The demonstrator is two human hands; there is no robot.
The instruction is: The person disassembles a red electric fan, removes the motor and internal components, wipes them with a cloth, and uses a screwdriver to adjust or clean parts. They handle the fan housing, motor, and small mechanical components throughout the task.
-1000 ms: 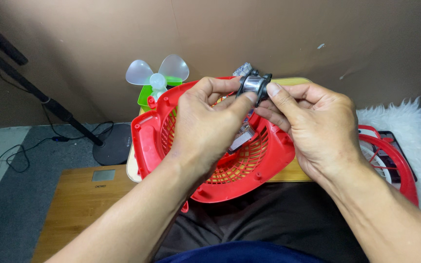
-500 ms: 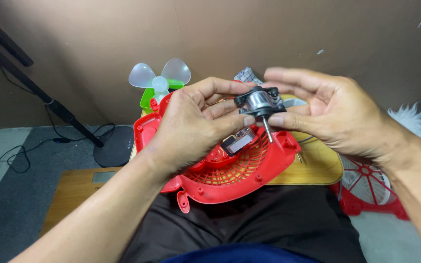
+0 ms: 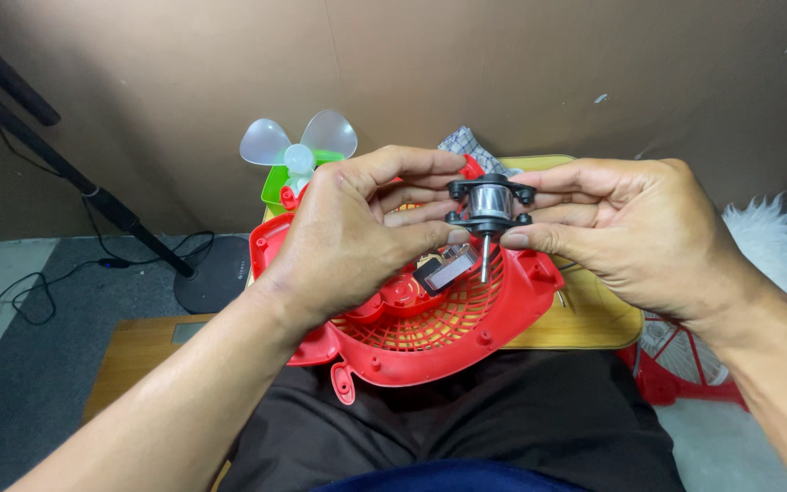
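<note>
Both hands hold a small fan motor (image 3: 488, 202) in the air above a red fan housing (image 3: 448, 319) that rests on the person's lap and against the edge of a yellow desk (image 3: 594, 319). The left hand (image 3: 357, 232) has its grip pressed onto the motor's left side, thumb on top and fingers curled underneath. The right hand (image 3: 635, 228) pinches the motor's right side between thumb and forefinger, with the other fingers spread behind it. The motor sits right between the two grips, and it is clear of the housing below.

The motor's long axis runs upright, slightly tilted. Its thin metal shaft (image 3: 484, 260) points straight down from the grips toward the red grille.

The hold looks light, fingertips only on a smooth metal can with narrow black brackets. My judgement is that a slip on either side could drop the motor shaft-first onto the grille, bending the shaft or cracking a rib. The small block (image 3: 445, 271) hanging below the left grip could catch on the housing if the motor swings.

Beyond the grips, a clear fan blade (image 3: 298, 146) stands in a green tray (image 3: 277, 187). To the right of the right grip lies a white furry mat (image 3: 767, 255).
</note>
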